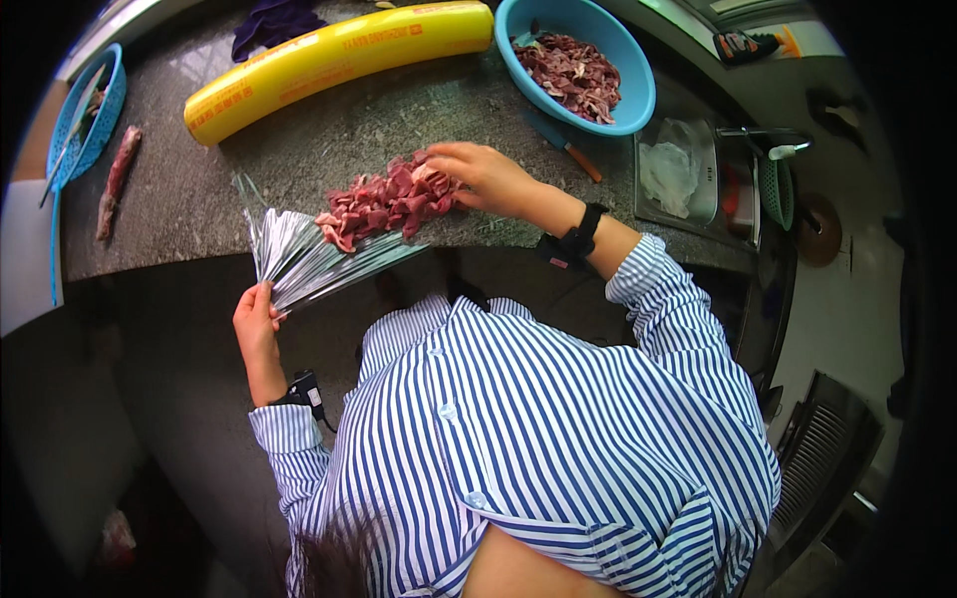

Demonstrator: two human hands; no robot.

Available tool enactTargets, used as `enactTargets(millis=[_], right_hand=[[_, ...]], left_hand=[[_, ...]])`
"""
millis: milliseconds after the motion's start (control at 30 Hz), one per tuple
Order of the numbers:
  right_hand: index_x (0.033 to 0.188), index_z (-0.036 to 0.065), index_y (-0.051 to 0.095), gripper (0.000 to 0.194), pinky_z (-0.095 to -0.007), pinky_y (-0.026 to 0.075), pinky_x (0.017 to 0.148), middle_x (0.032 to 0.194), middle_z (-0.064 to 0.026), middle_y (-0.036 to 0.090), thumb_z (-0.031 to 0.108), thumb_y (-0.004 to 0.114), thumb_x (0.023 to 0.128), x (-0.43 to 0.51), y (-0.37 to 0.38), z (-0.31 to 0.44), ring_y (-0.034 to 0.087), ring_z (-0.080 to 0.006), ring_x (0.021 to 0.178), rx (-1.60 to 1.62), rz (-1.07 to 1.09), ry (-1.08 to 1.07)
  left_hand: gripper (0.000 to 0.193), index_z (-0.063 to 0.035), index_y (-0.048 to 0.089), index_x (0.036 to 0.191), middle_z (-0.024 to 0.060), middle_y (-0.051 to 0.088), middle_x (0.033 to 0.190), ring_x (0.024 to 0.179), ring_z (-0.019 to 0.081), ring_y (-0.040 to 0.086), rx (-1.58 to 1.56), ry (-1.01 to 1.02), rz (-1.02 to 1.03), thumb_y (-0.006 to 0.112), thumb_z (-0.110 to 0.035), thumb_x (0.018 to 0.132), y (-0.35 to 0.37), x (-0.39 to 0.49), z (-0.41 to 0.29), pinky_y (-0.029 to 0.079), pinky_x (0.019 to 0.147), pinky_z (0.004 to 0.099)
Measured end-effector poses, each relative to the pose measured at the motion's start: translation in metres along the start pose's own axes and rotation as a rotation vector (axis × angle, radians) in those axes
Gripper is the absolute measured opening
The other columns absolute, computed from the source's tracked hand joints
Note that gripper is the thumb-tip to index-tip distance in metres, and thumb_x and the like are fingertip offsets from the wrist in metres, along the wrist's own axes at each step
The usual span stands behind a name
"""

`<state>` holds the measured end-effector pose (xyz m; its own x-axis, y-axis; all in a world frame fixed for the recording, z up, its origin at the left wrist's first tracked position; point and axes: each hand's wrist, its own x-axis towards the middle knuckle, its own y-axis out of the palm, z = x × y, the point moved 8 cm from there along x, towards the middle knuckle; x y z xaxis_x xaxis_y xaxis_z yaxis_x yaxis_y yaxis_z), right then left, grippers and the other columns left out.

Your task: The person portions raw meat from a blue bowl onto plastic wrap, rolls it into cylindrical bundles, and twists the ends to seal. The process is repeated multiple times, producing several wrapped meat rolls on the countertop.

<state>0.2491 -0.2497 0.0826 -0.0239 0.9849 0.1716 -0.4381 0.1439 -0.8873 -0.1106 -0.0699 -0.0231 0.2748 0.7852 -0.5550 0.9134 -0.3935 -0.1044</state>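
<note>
A pile of sliced raw red meat [385, 200] lies on clear plastic film [329, 258] near the front edge of the countertop. My left hand [258, 318] pinches a gathered corner of that film, pulled taut past the counter's edge. At the right end of the pile, my right hand [486, 178] rests with bent fingers touching the meat; whether it grips a slice is hard to see. Behind the pile lies a long yellow roll of wrap [340, 67] with red printing. A blue plastic basin [635, 97] at the back right holds more sliced meat.
A knife with an orange-brown handle [583, 163] lies below the basin. A steel sink [703, 213] with a plastic bag [669, 176] is at right. Leftward are a long strip of meat [118, 183] and a blue basket [93, 153]. Dark cloth [277, 26] sits behind the roll.
</note>
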Motion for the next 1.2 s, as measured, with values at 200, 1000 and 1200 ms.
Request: enactTargets(millis=[200, 1000, 1200], right_hand=[[0.103, 0.004, 0.064, 0.028, -0.0361, 0.052, 0.083, 0.108, -0.0108, 0.064, 0.007, 0.070, 0.076, -0.047, -0.084, -0.058, 0.062, -0.0286, 0.100, 0.072, -0.285, 0.272], [0.085, 0.006, 0.068, 0.014, -0.0288, 0.051, 0.062, 0.080, -0.0055, 0.069, 0.011, 0.073, 0.073, -0.076, -0.117, -0.259, 0.064, -0.0121, 0.073, 0.321, -0.092, 0.824], [0.092, 0.000, 0.063, 0.011, -0.0242, 0.055, 0.070, 0.086, -0.0070, 0.069, -0.002, 0.064, 0.081, -0.043, -0.148, -0.149, 0.069, -0.0152, 0.087, 0.562, -0.240, 0.480]], left_hand=[[0.016, -0.0037, 0.060, 0.100, -0.0050, 0.046, 0.057, 0.039, 0.0015, 0.036, -0.111, -0.044, 0.011, 0.059, -0.019, 0.096, -0.001, -0.001, 0.001, 0.043, 0.042, 0.0176], [0.011, -0.0082, 0.058, 0.100, -0.0069, 0.044, 0.059, 0.040, 0.0014, 0.033, -0.449, -0.152, 0.075, 0.058, -0.019, 0.097, 0.008, -0.012, -0.004, 0.041, 0.050, 0.0195], [0.012, -0.0068, 0.058, 0.100, -0.0066, 0.044, 0.059, 0.038, 0.0018, 0.032, -0.471, -0.194, 0.052, 0.058, -0.018, 0.097, 0.007, -0.011, -0.002, 0.046, 0.052, 0.0217]])
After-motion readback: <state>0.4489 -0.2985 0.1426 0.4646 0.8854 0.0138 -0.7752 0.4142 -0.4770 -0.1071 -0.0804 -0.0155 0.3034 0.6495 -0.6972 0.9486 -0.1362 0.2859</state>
